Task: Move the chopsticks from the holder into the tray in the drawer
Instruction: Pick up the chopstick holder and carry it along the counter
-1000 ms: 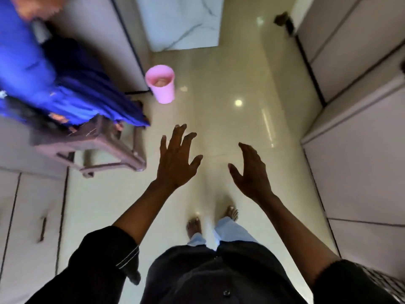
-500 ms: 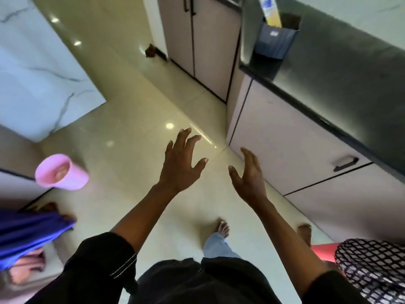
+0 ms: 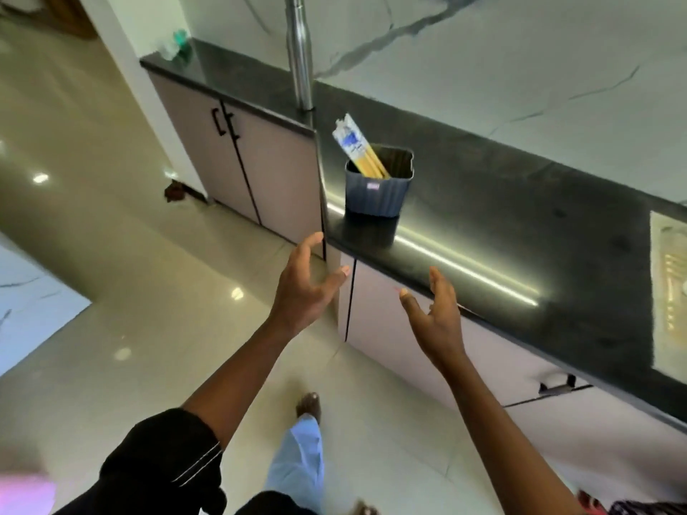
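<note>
A dark blue ribbed holder [image 3: 378, 191] stands near the left end of a black countertop [image 3: 520, 232]. A pack of yellow chopsticks [image 3: 360, 150] in a clear wrapper leans out of it to the upper left. My left hand [image 3: 303, 288] hovers open below and left of the holder, fingers spread, holding nothing. My right hand [image 3: 435, 317] is also open and empty, raised in front of the counter's front edge. Below the counter is a closed drawer front [image 3: 427, 347] with a black handle [image 3: 557, 384]. No tray is visible.
A steel pole [image 3: 299, 50] rises from the counter behind the holder. Cabinet doors [image 3: 238, 161] with black handles stand at the left. A marble wall runs behind the counter. Glossy floor tiles [image 3: 111, 273] spread to the left. My feet show below.
The view has swung from the floor and a seated person to the counter. The holder now sits close, just above my hands. Both hands stay open and empty.
</note>
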